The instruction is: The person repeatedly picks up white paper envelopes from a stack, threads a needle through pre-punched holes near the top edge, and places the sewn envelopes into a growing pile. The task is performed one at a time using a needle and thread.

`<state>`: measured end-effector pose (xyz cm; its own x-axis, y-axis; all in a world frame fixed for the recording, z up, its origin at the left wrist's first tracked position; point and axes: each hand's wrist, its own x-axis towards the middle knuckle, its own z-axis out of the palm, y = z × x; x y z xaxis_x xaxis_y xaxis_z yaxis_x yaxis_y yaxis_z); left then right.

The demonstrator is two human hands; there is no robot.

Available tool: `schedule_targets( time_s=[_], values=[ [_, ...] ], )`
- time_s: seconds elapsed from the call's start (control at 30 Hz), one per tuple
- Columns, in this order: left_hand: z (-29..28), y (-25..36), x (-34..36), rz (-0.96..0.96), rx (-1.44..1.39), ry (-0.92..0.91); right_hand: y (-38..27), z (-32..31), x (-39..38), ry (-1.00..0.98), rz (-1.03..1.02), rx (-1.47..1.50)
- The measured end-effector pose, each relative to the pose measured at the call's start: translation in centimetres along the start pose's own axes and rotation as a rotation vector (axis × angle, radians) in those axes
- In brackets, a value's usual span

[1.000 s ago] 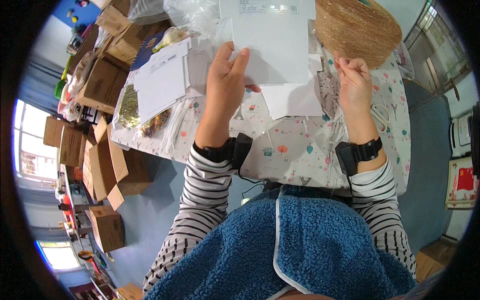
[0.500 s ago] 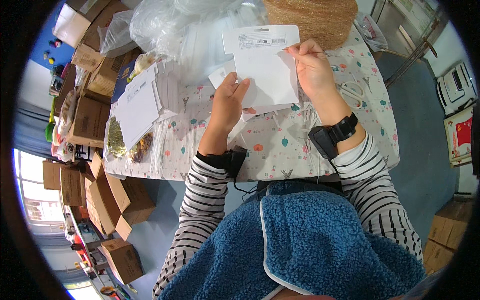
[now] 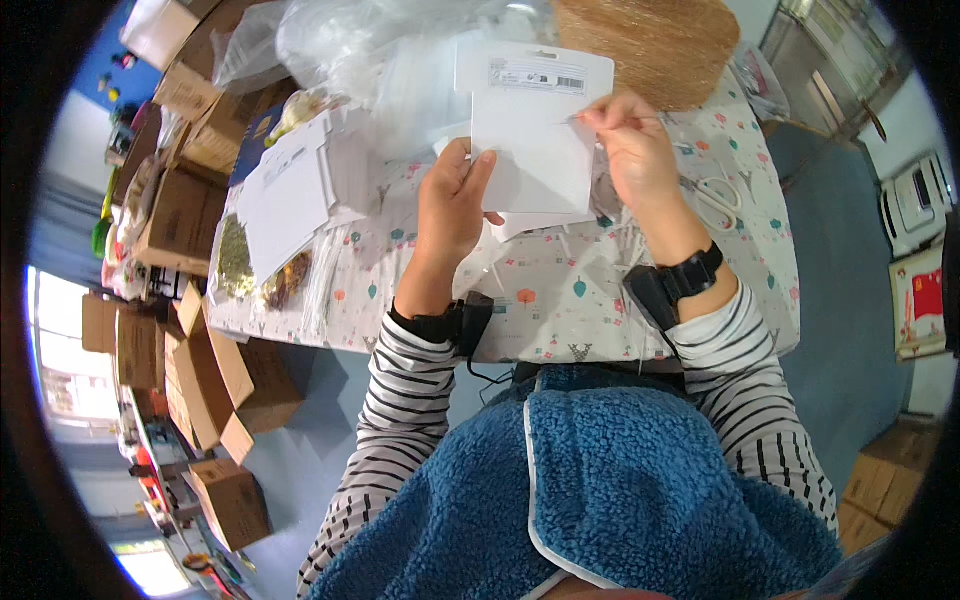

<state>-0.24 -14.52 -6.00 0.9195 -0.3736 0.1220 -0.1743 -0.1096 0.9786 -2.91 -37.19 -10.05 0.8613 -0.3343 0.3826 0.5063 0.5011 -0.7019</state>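
My left hand [image 3: 452, 200] grips a white hang card [image 3: 535, 150] by its lower left edge, thumb on the face and fingers behind. The card has a small slot at the top and a printed label with a barcode. At its right side my right hand [image 3: 632, 150] is pinched, its fingertips over the card's face. A thin sliver shows at those fingertips, too fine to name. More white card [image 3: 540, 222] lies on the table behind and below the held one. Thin white strips [image 3: 628, 250] lie under my right wrist.
White-handled scissors [image 3: 716, 200] lie right of my right hand. At left is a stack of white cards [image 3: 290, 200]. Clear plastic bags [image 3: 350, 50] and a large golden-brown spool [image 3: 650, 50] fill the back of the patterned table [image 3: 400, 320]. Cardboard boxes [image 3: 235, 505] stand on the floor at left.
My right fingertips have shifted slightly inward over the card's face. The card stays in my left hand, and the whole view has shifted a little.
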Motion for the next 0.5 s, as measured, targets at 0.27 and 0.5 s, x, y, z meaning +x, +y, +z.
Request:
schedule_targets(
  time_s=[0.27, 0.5],
  values=[
    [-12.9, 3.8, -2.1, 0.154, 0.118, 0.569, 0.1, -1.2, 0.5, 0.091, 0.125, 0.074],
    [-25.0, 2.3, -3.7, -0.048, 0.814, 0.846, 0.8, -1.3, 0.5, 0.128, 0.135, 0.057]
  ],
)
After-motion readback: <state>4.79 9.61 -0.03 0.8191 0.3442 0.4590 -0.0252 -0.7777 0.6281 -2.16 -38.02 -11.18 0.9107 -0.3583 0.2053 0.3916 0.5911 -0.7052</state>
